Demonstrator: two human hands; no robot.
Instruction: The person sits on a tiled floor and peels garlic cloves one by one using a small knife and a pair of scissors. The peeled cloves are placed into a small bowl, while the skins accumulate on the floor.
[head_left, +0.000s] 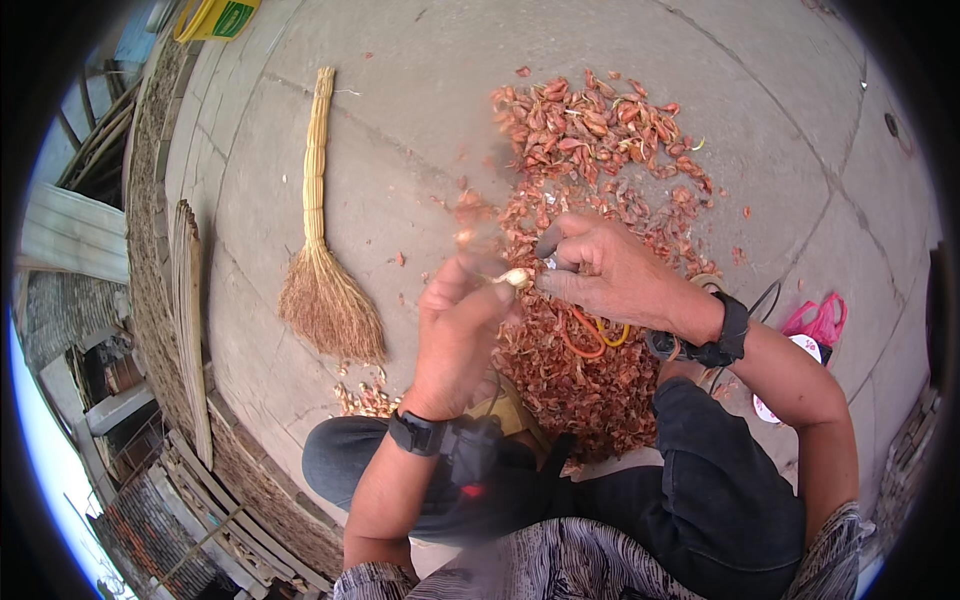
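Note:
A pale peeled bulb (516, 278), probably a shallot, is pinched between the thumb and fingers of my left hand (457, 330). Close beside it is my right hand (611, 270), its thumb tip at the bulb's end and its fingers curled apart from the thumb; whether the thumb touches the bulb cannot be told. Beyond both hands lies a pile of reddish unpeeled shallots (592, 124), some with pale sprouts. Loose papery skins (592, 397) are heaped between my legs. Several peeled bulbs (367, 397) lie on the ground by my left knee.
A straw broom (322, 292) lies on the concrete at left. Orange (589, 345) and yellow (616, 335) cord loops rest on the skins. At right is a pink plastic bag (821, 315); a yellow bucket (214, 19) stands far left. Wooden boards (193, 337) line the left edge.

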